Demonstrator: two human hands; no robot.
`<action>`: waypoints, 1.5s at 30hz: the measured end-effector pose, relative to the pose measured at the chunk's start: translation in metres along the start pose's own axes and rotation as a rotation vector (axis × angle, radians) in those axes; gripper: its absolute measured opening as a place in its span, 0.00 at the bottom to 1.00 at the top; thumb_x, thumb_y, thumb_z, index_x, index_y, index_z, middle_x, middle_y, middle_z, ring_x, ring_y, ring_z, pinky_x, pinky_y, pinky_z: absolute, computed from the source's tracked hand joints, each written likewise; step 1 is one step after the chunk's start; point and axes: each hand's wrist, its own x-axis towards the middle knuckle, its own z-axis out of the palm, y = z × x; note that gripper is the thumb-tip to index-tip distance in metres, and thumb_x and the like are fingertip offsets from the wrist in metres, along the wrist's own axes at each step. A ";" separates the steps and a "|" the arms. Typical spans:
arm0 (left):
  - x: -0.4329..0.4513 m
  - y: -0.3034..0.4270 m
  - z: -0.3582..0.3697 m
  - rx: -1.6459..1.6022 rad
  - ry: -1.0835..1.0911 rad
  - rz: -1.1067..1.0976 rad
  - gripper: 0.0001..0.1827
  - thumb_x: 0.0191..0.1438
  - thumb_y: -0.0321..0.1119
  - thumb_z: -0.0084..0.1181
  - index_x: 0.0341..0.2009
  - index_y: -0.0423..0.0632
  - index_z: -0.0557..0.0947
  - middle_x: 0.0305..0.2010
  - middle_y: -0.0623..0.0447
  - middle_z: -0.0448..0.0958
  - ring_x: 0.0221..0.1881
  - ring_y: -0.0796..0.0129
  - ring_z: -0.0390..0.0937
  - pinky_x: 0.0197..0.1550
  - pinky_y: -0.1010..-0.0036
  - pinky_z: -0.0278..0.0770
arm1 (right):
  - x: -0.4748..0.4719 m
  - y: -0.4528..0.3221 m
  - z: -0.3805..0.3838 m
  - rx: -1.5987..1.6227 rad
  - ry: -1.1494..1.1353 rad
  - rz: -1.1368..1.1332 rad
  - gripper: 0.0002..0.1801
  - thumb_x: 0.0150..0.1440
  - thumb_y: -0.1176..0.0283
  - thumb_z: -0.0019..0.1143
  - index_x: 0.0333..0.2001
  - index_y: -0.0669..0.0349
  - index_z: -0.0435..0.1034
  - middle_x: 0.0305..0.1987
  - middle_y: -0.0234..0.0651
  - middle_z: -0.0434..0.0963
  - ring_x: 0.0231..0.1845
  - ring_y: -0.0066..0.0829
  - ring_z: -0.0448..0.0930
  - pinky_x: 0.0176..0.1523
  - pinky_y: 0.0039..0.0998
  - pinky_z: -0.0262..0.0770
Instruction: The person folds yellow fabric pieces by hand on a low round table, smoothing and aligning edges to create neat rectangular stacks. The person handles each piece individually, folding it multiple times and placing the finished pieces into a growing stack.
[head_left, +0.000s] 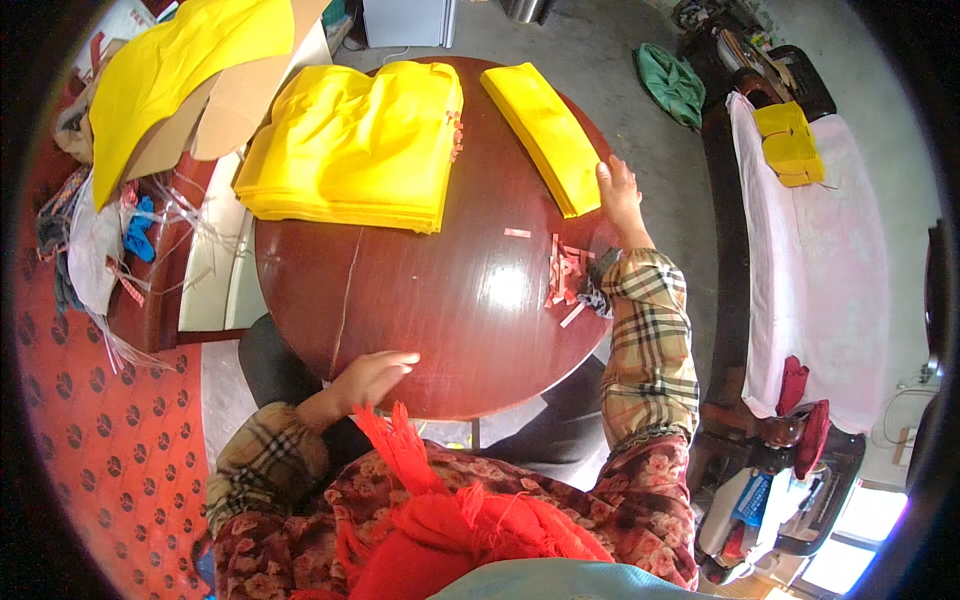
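My right hand (621, 193) is at the right rim of the round wooden table (420, 300), its fingers against the near right end of a long narrow stack of yellow fabric (546, 135). Whether it grips the stack is hard to make out. Over the near left rim, my left hand (369, 381) hangs with nothing in it, fingers extended. A large stack of yellow fabric sheets (352, 146) lies at the table's far left, small reddish tabs along its right side. Beside my right forearm lies a pile of reddish paper strips (566, 271), with one loose strip (517, 232) nearby.
A dark patterned cloth item (596, 289) lies near the strips, partly under my sleeve. Left of the table, yellow fabric (195, 56) drapes over cardboard. Clear plastic strands (176, 217) hang there. At right, a tied yellow bundle (789, 146) rests on a cloth-covered bench (832, 262).
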 end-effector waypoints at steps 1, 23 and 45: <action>-0.015 -0.012 -0.011 0.060 0.029 0.086 0.20 0.67 0.35 0.44 0.57 0.35 0.75 0.54 0.39 0.78 0.57 0.50 0.75 0.62 0.63 0.70 | 0.001 -0.001 -0.005 0.042 0.034 -0.004 0.35 0.64 0.44 0.44 0.65 0.57 0.63 0.68 0.52 0.66 0.72 0.49 0.61 0.69 0.61 0.52; -0.082 -0.001 0.003 -0.308 0.310 -0.161 0.18 0.68 0.34 0.47 0.56 0.36 0.76 0.50 0.48 0.81 0.46 0.69 0.78 0.53 0.73 0.75 | -0.116 -0.201 0.089 0.607 0.043 -0.089 0.15 0.57 0.66 0.60 0.41 0.67 0.76 0.36 0.49 0.82 0.40 0.43 0.84 0.45 0.37 0.78; 0.184 0.126 -0.135 0.879 0.591 0.184 0.35 0.54 0.40 0.66 0.63 0.45 0.69 0.64 0.39 0.68 0.67 0.45 0.61 0.68 0.57 0.58 | -0.065 -0.183 0.098 1.099 0.114 0.036 0.12 0.62 0.72 0.55 0.47 0.67 0.76 0.37 0.33 0.81 0.36 0.20 0.76 0.43 0.23 0.74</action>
